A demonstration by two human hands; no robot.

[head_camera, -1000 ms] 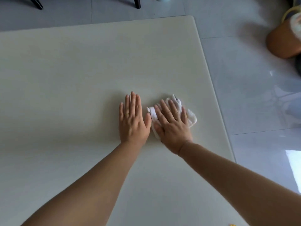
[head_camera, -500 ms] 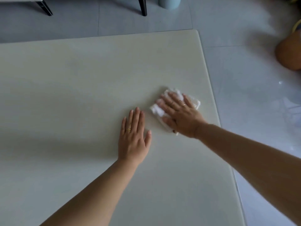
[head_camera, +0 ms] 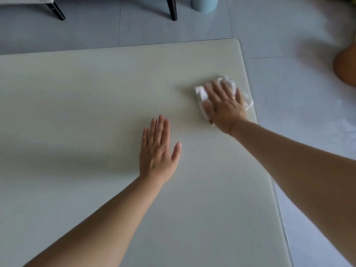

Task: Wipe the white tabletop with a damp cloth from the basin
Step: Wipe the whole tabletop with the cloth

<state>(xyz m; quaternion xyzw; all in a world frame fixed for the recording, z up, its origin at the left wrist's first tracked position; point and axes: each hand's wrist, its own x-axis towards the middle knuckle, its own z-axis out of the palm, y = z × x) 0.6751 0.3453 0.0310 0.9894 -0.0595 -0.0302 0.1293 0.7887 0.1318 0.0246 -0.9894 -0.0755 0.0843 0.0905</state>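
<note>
The white tabletop [head_camera: 86,97] fills most of the view. A crumpled white cloth [head_camera: 200,94] lies near the table's right edge, partly over it. My right hand [head_camera: 224,106] presses flat on top of the cloth, fingers spread, covering its middle. My left hand [head_camera: 157,151] rests palm down on the bare tabletop, nearer to me and to the left of the cloth, holding nothing. The basin is not in view.
Grey tiled floor surrounds the table. Two dark furniture legs [head_camera: 171,8] and a pale blue cylinder [head_camera: 204,3] stand beyond the far edge. An orange-brown rounded object [head_camera: 345,66] sits on the floor at the right.
My right hand has slid the cloth away from me and to the right, out to the table's right edge. My left hand has stayed flat on the table.
</note>
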